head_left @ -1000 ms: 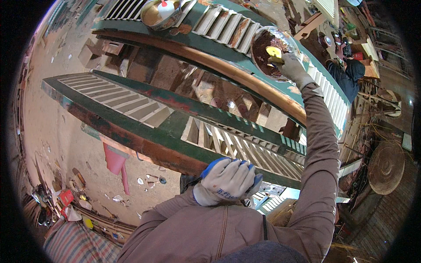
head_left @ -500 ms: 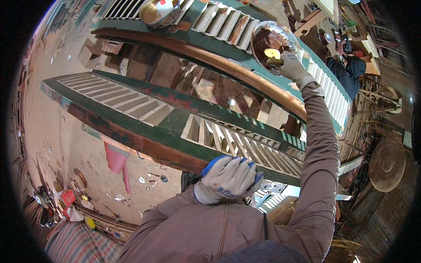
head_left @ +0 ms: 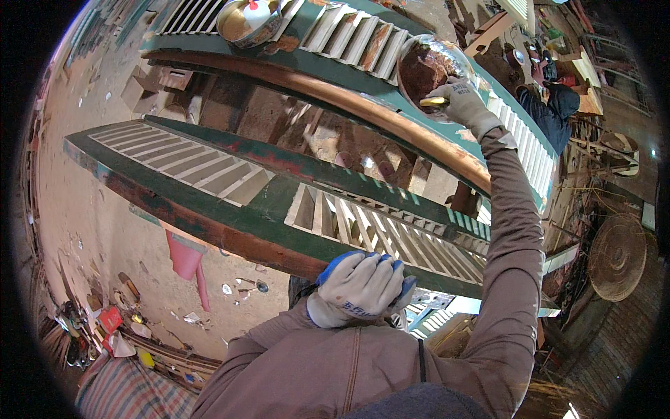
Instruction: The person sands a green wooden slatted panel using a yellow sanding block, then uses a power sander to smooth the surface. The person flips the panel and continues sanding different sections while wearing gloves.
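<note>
My right hand (head_left: 469, 106), in a white and blue work glove, reaches far out at the right. Its fingers close on a small yellow tool (head_left: 434, 102), seen nearly edge-on; its exact kind does not show. That tool is over the near side of a shiny metal bowl (head_left: 460, 64) with reddish-brown stuff inside. The bowl stands on the far green louvered shutter (head_left: 370, 80). My left hand (head_left: 363, 288), gloved alike, is curled shut before my chest at the front edge of the near green louvered shutter (head_left: 167, 185). Whatever its fingers enclose is hidden.
A second metal bowl (head_left: 241, 33) with a red and white item stands on the far shutter's left part. Below left, a pink cloth (head_left: 183, 257) hangs near scattered scraps. A person in dark clothing (head_left: 551, 112) is low at the right, near a round woven tray (head_left: 618, 258).
The yellow tool in my right hand has tipped from showing its round face to nearly edge-on, and sits slightly lower by the bowl's near side. My left hand stays put.
</note>
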Available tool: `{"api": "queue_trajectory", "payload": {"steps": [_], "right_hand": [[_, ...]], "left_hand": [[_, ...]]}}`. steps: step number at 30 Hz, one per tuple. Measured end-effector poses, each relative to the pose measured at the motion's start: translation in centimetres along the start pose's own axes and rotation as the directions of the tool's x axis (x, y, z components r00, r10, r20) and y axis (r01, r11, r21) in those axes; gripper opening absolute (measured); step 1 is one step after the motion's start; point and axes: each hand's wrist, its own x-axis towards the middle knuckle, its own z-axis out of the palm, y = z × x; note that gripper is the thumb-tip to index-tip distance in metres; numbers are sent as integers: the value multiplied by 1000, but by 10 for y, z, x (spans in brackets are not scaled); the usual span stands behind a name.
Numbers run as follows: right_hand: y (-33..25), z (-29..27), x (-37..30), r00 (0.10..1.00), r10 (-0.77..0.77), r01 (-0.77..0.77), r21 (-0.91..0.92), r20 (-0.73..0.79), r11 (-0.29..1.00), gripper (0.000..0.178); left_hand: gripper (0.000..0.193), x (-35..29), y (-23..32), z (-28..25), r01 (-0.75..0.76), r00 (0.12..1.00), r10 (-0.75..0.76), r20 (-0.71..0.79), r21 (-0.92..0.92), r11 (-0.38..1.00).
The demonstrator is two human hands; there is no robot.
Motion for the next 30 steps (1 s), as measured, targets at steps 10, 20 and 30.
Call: {"api": "queue_trajectory", "payload": {"steps": [10,20,30], "right_hand": [[0,6,1,981,195,-194,-54,16,980,45],[9,-9,30,946,253,-282,126,204,951,62],[58,-18,-44,951,294,-7,942,-97,335,40]], "left_hand": [[25,-1,1,0,20,1000,-20,-1,-24,1000],[25,-1,2,0,-7,1000,6,-24,-17,1000],[22,10,2,-2,-34,999,32,-44,-53,998]]}}
